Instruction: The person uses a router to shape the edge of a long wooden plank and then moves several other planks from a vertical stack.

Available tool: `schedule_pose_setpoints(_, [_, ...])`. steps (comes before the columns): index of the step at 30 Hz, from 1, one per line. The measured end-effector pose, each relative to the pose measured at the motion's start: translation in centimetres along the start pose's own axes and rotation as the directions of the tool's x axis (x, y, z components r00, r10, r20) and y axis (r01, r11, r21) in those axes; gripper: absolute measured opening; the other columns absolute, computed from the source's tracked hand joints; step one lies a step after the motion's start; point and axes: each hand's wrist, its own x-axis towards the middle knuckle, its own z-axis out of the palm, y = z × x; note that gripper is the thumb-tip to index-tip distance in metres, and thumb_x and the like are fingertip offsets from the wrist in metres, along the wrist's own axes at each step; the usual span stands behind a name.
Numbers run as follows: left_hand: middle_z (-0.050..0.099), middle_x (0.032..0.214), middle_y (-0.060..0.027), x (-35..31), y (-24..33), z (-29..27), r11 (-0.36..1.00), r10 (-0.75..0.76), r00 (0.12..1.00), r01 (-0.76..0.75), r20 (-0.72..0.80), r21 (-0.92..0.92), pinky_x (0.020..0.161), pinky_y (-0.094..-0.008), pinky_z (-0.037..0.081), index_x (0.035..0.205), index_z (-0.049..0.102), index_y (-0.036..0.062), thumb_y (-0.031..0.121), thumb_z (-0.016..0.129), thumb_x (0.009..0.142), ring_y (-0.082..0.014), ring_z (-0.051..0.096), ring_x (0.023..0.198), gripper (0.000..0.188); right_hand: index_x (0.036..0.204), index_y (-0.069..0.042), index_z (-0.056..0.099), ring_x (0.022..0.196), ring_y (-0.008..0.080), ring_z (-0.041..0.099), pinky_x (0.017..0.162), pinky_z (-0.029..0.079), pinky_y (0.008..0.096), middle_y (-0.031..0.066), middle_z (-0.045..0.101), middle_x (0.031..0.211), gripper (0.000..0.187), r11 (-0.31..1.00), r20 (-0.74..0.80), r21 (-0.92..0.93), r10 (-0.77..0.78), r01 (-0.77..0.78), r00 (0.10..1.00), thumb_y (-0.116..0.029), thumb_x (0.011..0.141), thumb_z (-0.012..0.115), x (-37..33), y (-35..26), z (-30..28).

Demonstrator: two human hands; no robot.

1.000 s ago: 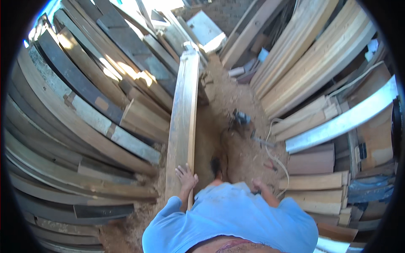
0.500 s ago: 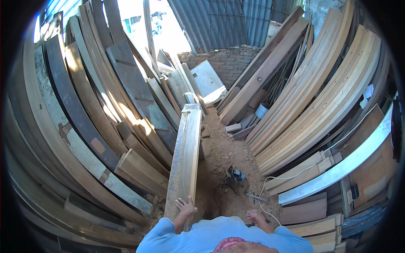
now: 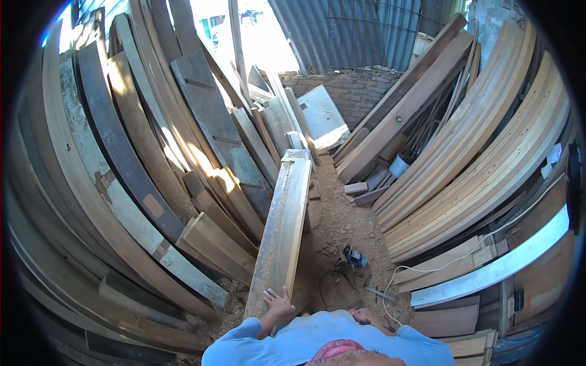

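My left hand (image 3: 279, 301) lies flat with fingers spread on the near end of a wooden board (image 3: 292, 210). The board rests lengthwise on a narrow, dusty workbench (image 3: 264, 268) that runs away from me, with a small wooden piece (image 3: 295, 158) across its far end. My right hand (image 3: 361, 315) is low beside my shirt, its fingers curled. Whatever it may hold is hidden. On the floor ahead and to the right stands a blue and black corded power tool (image 3: 354, 256). A thin flat metal strip (image 3: 379, 294) lies near it.
Tall planks (image 3: 116, 134) lean along the left side, and more stacked boards (image 3: 476, 134) line the right. A white cable (image 3: 421, 268) trails on the right. Wood shavings cover the floor (image 3: 342, 219). A brick wall (image 3: 357, 91) and corrugated sheets (image 3: 366, 36) stand at the back.
The whole view has shifted, so most things sit further right. My right hand has drawn in toward my shirt. The left hand stays on the board.
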Motion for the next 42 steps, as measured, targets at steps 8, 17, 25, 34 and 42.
schedule_pose_setpoints(8, [-0.006, 0.154, -0.0501, 1.3, 0.5, -1.3, 0.991, -0.130, 0.988, 0.132, 0.088, -0.024, 0.115, -0.0730, 0.005, 0.163, -0.004, 0.0181, 0.051, 0.071, 0.084, -0.0695, -0.005, 0.142, 0.114, 0.099, -0.007, 0.077, 0.098, 0.0289, 0.072, 0.082, 0.057, 0.0419, 0.0160, 0.074, 0.105, 0.033, 0.987, 0.191, 0.110, 0.093, -0.116, 0.977, -0.035, 0.088, 0.065, 3.1, -0.1, -0.1])
schedule_pose_setpoints(17, [-0.005, 0.154, -0.0495, 1.2, 0.1, -1.1, 0.994, -0.105, 0.990, 0.106, 0.097, -0.005, 0.115, -0.0727, 0.006, 0.163, -0.005, 0.0183, 0.050, 0.070, 0.086, -0.0692, -0.004, 0.142, 0.111, 0.087, -0.003, 0.077, 0.067, 0.0230, 0.070, 0.059, 0.055, 0.0382, 0.0137, 0.073, 0.081, 0.028, 0.993, 0.142, 0.120, -0.009, -0.008, 0.990, -0.026, 0.093, 0.063, 1.0, 0.0, -3.2])
schedule_pose_setpoints(25, [-0.001, 0.155, -0.0494, 1.6, 0.6, -1.4, 0.995, -0.094, 0.993, 0.096, 0.073, -0.022, 0.116, -0.0714, 0.008, 0.163, -0.005, 0.0184, 0.050, 0.072, 0.083, -0.0677, -0.001, 0.143, 0.115, 0.090, -0.003, 0.076, 0.074, 0.0239, 0.071, 0.061, 0.055, 0.0410, 0.0129, 0.073, 0.082, 0.027, 0.946, 0.120, 0.255, 0.176, -0.202, 0.977, -0.024, 0.097, 0.061, -1.4, -0.8, -6.5])
schedule_pose_setpoints(34, [0.000, 0.152, -0.0520, 1.1, -0.3, -0.9, 0.996, -0.093, 0.994, 0.093, 0.056, 0.010, 0.114, -0.0742, 0.009, 0.163, -0.004, 0.0175, 0.050, 0.074, 0.081, -0.0714, 0.000, 0.141, 0.118, 0.094, -0.002, 0.076, 0.086, 0.0277, 0.072, 0.070, 0.055, 0.0430, 0.0166, 0.073, 0.090, 0.032, 0.959, 0.102, -0.218, 0.204, -0.178, 0.974, -0.031, 0.096, 0.060, -6.1, 3.8, -5.7])
schedule_pose_setpoints(42, [-0.004, 0.150, -0.0548, 0.5, 0.8, -2.3, 0.997, -0.072, 0.992, 0.071, 0.102, 0.021, 0.114, -0.0734, 0.007, 0.162, -0.008, 0.0126, 0.049, 0.070, 0.085, -0.0720, -0.002, 0.140, 0.116, 0.094, 0.002, 0.075, 0.095, 0.0350, 0.072, 0.079, 0.055, 0.0443, 0.0237, 0.072, 0.099, 0.042, 0.991, 0.190, -0.124, 0.075, -0.052, 0.979, -0.038, 0.088, 0.063, -2.9, -0.1, -0.6])
